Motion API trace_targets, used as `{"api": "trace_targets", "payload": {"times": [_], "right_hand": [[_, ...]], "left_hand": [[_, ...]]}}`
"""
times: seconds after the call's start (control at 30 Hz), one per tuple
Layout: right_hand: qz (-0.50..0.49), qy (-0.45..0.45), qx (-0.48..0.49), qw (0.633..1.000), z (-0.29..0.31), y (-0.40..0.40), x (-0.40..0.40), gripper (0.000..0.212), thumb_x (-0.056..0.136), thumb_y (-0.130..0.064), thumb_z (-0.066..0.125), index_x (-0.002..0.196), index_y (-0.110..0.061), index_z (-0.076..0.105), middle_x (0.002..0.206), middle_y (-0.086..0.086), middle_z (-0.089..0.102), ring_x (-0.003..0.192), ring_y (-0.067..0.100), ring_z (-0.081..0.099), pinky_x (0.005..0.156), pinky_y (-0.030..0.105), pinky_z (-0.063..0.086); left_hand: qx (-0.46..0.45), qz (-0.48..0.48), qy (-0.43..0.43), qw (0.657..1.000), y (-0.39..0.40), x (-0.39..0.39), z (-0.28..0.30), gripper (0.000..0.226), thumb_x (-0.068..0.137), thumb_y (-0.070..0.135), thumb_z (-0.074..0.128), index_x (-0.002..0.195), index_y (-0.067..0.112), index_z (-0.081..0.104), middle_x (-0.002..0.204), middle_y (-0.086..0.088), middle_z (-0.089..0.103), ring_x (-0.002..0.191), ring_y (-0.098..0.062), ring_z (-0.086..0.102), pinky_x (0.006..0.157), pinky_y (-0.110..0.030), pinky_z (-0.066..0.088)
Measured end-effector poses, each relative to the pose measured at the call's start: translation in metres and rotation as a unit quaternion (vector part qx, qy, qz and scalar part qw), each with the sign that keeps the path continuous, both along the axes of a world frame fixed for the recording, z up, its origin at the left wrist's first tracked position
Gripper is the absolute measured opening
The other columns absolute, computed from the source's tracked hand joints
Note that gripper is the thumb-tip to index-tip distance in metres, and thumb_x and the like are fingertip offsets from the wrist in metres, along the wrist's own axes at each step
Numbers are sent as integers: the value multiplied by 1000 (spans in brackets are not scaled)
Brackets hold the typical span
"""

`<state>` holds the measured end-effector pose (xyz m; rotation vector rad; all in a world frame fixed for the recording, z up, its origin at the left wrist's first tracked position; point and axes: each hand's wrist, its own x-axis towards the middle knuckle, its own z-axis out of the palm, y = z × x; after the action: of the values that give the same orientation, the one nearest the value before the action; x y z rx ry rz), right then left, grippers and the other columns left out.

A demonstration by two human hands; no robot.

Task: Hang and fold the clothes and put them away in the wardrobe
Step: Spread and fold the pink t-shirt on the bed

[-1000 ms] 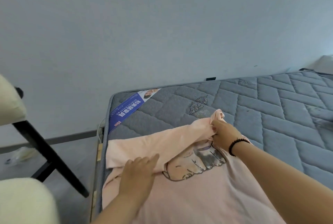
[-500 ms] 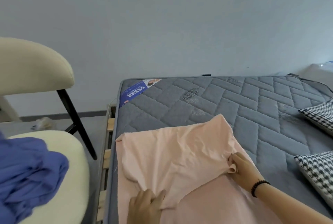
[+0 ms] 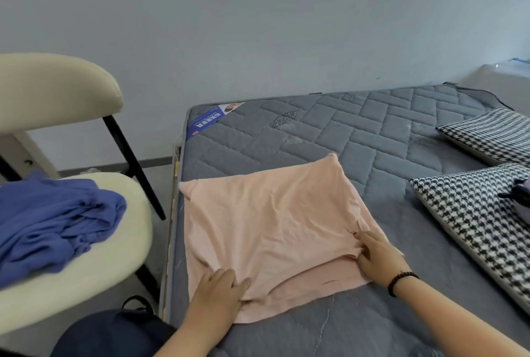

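Two bare hands rest on a folded pale pink cotton garment [image 3: 266, 230] that lies flat on the near left part of a grey quilted mattress [image 3: 358, 138]. With its fingers laid straight, the left hand [image 3: 219, 289] presses the garment's near left edge, its grip released. At the fold's right corner the right hand [image 3: 377, 253], with a dark beaded bracelet [image 3: 401, 282] on its wrist, touches the cloth where the upper layer ends; its fingertips seem to pinch that edge, though I cannot tell for sure. A lower layer of the same pink cloth shows below the folded-over part, toward the person. Left of the bed stands a cream upholstered chair with black legs [image 3: 57, 90], and a crumpled blue garment [image 3: 54, 221] lies on its seat. Two black-and-white houndstooth pillows [image 3: 470, 219] lie on the right side of the mattress, well apart from the pink garment. A blue printed label [image 3: 205, 124] sits at the mattress's far left corner.
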<state>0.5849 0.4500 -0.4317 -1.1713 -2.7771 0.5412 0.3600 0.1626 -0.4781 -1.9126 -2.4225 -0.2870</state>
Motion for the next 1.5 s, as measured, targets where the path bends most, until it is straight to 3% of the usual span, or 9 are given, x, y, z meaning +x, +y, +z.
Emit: {"api": "trace_targets", "payload": {"times": [0.23, 0.37, 0.43, 0.57, 0.8, 0.97, 1.17, 1.3, 1.5], "right_hand": [[-21, 27, -43, 998, -6, -25, 47, 37, 86, -12, 57, 123, -18, 59, 109, -11, 56, 93, 10, 51, 84, 15, 36], [-33, 34, -46, 998, -8, -34, 53, 19, 80, -7, 59, 93, -19, 66, 116, -6, 60, 109, 18, 53, 96, 21, 36], [-51, 55, 10, 997, -9, -35, 46, 16, 69, -6, 58, 73, -18, 68, 109, 2, 68, 113, 31, 53, 97, 31, 35], [-81, 78, 69, 991, 5, -44, 7, 25, 62, -14, 55, 82, -18, 69, 126, 6, 58, 132, 34, 34, 109, 41, 17], [30, 159, -27, 986, 34, -87, -146, 18, 82, -8, 58, 92, -21, 67, 117, -7, 59, 121, 16, 46, 105, 33, 22], [106, 115, -83, 984, 42, -103, -268, 14, 89, -20, 56, 99, -21, 67, 114, -7, 63, 111, 15, 55, 101, 37, 38], [225, 2, -76, 971, 32, -102, -379, 25, 91, -20, 57, 115, -18, 64, 126, 2, 60, 116, 23, 55, 100, 39, 44], [369, -138, -65, 917, 36, -106, -415, 42, 93, -13, 56, 133, -22, 52, 144, 4, 44, 131, 24, 42, 104, 34, 37], [393, -251, 32, 884, 49, -108, -448, 34, 88, -32, 65, 115, -12, 64, 117, 5, 61, 107, 24, 57, 86, 30, 49]], "left_hand": [[-35, -67, 0, 997, -22, 24, 12, 41, 57, 39, 66, 97, 37, 55, 63, 10, 42, 59, -8, 38, 51, -19, 19], [-60, -49, 1, 997, -26, 28, 19, 23, 77, 48, 46, 90, 44, 63, 67, 16, 33, 64, -4, 33, 50, -16, 15], [-55, 7, -88, 995, -27, 31, 25, 23, 89, 49, 45, 98, 37, 63, 73, 16, 29, 75, -7, 33, 56, -14, 22], [37, 180, -344, 921, -26, 25, 38, 22, 98, 41, 46, 111, 34, 63, 95, 14, 49, 85, -3, 52, 78, -18, 44], [222, 424, -419, 772, -21, -15, 41, 20, 94, 21, 57, 113, 22, 55, 102, 8, 52, 89, -8, 56, 69, -16, 38], [261, 492, -461, 690, -11, -38, 37, 30, 88, 32, 66, 110, 21, 52, 102, 5, 56, 86, -7, 54, 67, -19, 38], [184, 497, -487, 694, -6, -55, 35, 18, 87, 40, 66, 91, 23, 62, 84, 12, 63, 76, 1, 56, 55, -14, 35], [173, 501, -520, 670, -13, -61, 31, 15, 86, 35, 68, 86, 20, 64, 80, 8, 65, 76, -4, 60, 59, -18, 41], [129, 495, -523, 682, -26, -65, 23, 15, 87, 35, 67, 84, 20, 62, 76, 8, 62, 74, -7, 59, 69, -25, 48]]}}
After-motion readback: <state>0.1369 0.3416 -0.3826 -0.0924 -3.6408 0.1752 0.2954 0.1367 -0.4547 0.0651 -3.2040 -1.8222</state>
